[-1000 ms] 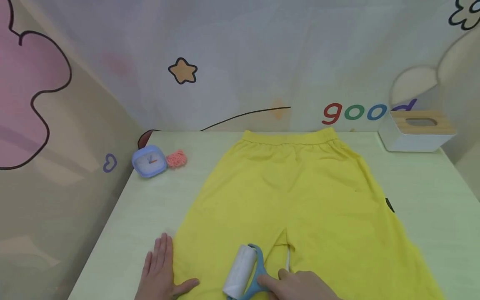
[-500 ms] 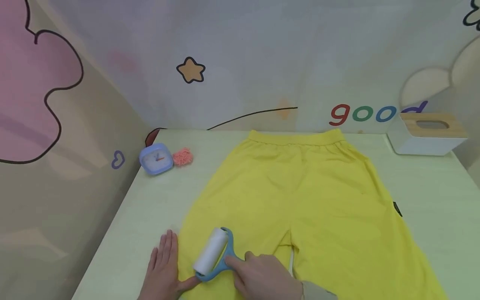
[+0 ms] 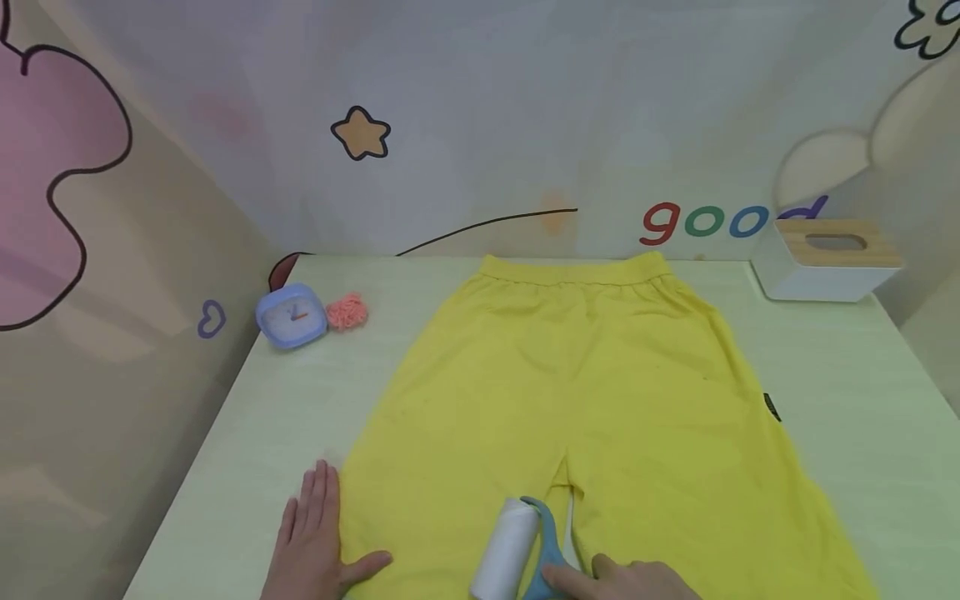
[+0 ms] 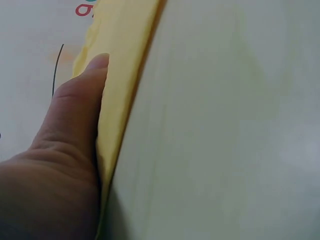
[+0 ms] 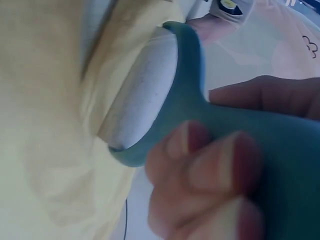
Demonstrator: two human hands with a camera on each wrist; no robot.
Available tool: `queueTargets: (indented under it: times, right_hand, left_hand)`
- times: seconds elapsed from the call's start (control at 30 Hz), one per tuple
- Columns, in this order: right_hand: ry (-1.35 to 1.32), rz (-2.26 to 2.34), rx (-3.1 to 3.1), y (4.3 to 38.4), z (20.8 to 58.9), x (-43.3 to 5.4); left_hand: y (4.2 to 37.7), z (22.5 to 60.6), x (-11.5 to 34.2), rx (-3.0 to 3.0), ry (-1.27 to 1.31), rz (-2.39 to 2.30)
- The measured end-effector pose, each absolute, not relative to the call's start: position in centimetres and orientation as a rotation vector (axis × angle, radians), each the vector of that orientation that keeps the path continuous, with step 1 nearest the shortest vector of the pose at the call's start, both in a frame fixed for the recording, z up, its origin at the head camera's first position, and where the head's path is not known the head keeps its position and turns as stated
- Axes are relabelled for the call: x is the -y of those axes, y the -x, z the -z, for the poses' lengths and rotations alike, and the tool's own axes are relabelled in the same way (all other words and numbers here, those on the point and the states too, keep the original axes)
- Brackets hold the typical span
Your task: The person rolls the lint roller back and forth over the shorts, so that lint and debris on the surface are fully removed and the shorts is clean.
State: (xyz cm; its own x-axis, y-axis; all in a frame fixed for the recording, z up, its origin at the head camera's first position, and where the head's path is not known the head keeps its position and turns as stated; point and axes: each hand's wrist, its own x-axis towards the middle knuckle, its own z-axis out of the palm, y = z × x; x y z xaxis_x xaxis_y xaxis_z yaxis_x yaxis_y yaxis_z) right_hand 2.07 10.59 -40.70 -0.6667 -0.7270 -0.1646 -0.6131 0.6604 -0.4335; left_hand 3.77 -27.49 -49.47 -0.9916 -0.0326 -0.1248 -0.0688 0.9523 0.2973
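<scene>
Roller: swung rightward to the inner leg of the yellow pants, likely one pass across.
Your right hand: grips its blue handle.
Your left hand: flat, apart, thumb on the pants.

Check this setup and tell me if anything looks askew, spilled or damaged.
Nothing really stands out. The yellow pants lie spread out with only slight creases, and no spill or damage shows. The lint roller has a few small dark specks, hardly odd.

left hand — fingers straight, thumb splayed; right hand — fingers curled, gripping
</scene>
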Motion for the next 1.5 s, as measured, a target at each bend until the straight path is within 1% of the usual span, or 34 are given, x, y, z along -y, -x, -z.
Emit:
queueTargets:
  times: [0.23,0.4,0.57,0.63,0.73,1.07,1.2,1.5]
  right_hand:
    - [1.201,0.550,-2.667,-1.4,40.1,-8.3]
    - [1.217,0.611,-2.736,-0.9,40.1,-6.4]
    - [1.337,0.657,-2.692,0.6,39.0,-6.4]
    - [1.321,0.717,-2.606,1.4,38.0,-6.8]
    - [1.221,0.814,-2.530,2.3,36.7,-6.8]
    - [1.121,0.868,-2.660,4.2,36.0,-6.3]
    - [1.141,0.866,-2.670,5.3,37.2,-4.4]
    - [1.218,0.808,-2.625,7.8,42.0,0.8]
  left_hand:
    - [-3.5,49.2,27.7,-2.947,0.109,-0.510]
    - [-3.4,49.0,27.7,-2.917,0.124,-0.528]
    - [-3.5,49.1,27.7,-2.917,0.139,-0.508]
    - [-3.5,49.3,27.7,-2.923,0.142,-0.486]
    - [-3.5,49.3,27.9,-2.926,0.156,-0.453]
    - [-3.6,49.5,27.9,-2.977,0.119,-0.478]
    - [-3.8,49.1,27.9,-3.001,0.131,-0.461]
    - [-3.6,49.0,27.4,-3.004,0.112,-0.475]
